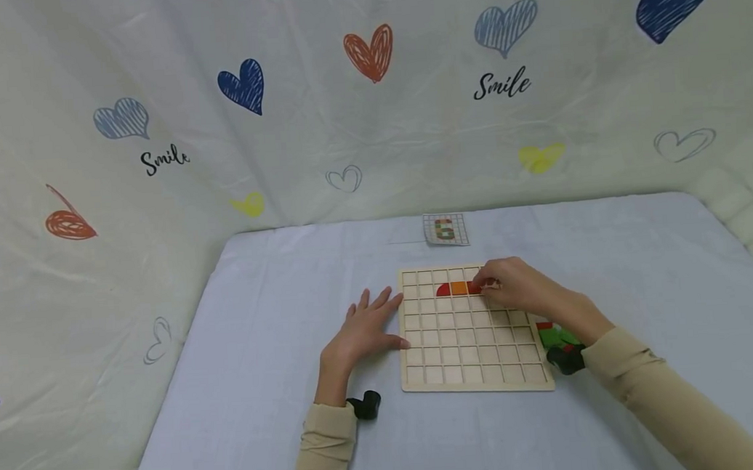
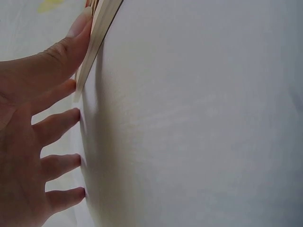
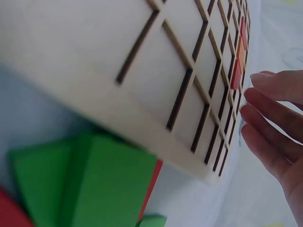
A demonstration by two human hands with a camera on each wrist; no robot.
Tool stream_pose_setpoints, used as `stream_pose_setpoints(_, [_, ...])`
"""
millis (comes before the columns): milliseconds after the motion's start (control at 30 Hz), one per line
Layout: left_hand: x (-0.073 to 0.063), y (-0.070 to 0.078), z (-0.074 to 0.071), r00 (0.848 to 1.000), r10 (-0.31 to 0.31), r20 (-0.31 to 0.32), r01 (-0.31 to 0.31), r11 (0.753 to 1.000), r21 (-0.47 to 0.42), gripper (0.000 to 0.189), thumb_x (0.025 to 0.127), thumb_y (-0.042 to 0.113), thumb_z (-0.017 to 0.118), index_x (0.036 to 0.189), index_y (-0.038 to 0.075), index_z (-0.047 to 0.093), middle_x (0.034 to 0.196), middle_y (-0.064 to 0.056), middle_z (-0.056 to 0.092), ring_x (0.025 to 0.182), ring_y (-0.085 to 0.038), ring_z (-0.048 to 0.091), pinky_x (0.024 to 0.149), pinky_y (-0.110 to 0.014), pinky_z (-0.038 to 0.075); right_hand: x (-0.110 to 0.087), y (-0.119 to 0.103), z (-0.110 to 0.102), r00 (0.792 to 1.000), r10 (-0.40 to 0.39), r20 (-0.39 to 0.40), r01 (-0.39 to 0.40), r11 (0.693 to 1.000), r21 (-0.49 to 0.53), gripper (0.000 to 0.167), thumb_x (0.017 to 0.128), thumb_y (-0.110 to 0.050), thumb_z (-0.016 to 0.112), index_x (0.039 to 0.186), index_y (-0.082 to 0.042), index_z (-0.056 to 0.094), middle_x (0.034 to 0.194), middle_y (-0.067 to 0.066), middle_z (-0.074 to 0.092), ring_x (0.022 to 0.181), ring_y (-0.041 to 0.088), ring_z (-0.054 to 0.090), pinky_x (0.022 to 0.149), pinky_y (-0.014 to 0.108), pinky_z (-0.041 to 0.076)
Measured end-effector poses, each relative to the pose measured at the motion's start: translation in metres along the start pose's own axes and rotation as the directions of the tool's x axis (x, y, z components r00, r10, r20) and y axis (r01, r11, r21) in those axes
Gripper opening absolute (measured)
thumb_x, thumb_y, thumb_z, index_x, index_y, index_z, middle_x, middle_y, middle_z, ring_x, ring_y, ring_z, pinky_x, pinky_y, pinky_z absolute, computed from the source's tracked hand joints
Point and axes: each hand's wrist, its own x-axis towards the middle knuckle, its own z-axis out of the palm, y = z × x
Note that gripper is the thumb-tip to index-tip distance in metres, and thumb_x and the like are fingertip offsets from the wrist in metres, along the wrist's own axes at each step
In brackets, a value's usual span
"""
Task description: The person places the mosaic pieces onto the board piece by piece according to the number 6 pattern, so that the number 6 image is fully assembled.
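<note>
A wooden grid board (image 1: 460, 353) lies on the white-covered table. In one of its upper rows sit a red rounded piece (image 1: 443, 290), an orange square piece (image 1: 459, 288) and another red piece (image 3: 236, 75), side by side. My right hand (image 1: 514, 283) is over the board's upper right, its fingertips at that last red piece; the right wrist view shows no piece between thumb and fingers. With fingers spread, my left hand (image 1: 365, 330) touches the board's left edge. Its thumb (image 2: 78, 35) rests against the wooden rim, and other fingertips reach the cloth.
Green pieces (image 3: 109, 182) and some red ones lie by the board's right side, partly under my right wrist. A small gridded card (image 1: 445, 230) with a colored figure 6 lies behind the board. A white curtain (image 1: 304, 138) with printed hearts hangs at the back.
</note>
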Motion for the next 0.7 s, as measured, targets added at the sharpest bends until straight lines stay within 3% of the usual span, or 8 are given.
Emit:
stream_pose_setpoints(167, [0.0,0.0,0.001,1.0,-0.002,0.002,0.002,1.0,-0.002,0.089,0.087,0.039,0.082,0.161,0.022,0.037,0.171,-0.004,0.024,0.159,-0.042,0.006,0.127,-0.063,0.01,-0.015,0.007,-0.004,0.999,0.041,-0.002,-0.041,0.999,-0.011,0.019,0.092,-0.002,0.072,0.11,0.002,0.076,0.105,0.011,0.076,0.096,0.026,0.069,0.086,0.046,0.06])
stream_pose_setpoints(367, [0.0,-0.002,0.001,1.0,0.002,0.005,-0.002,1.0,-0.007,0.089,0.087,0.039,0.082,0.161,0.021,0.037,0.171,-0.004,0.023,0.159,-0.042,0.005,0.127,-0.063,0.01,-0.03,0.016,-0.007,0.999,0.034,-0.038,-0.036,0.998,-0.053,0.018,0.089,-0.001,0.076,0.107,0.002,0.077,0.098,0.009,0.074,0.089,0.023,0.066,0.081,0.044,0.06])
stream_pose_setpoints(700, [-0.001,0.0,0.001,1.0,0.0,0.01,0.0,1.0,-0.016,0.089,0.087,0.039,0.082,0.161,0.022,0.037,0.171,-0.004,0.023,0.16,-0.042,0.004,0.127,-0.062,0.009,-0.058,0.03,-0.009,0.994,0.094,-0.047,-0.097,0.993,-0.064,0.019,0.088,-0.004,0.076,0.106,-0.001,0.078,0.096,0.005,0.072,0.089,0.022,0.063,0.077,0.04,0.058])
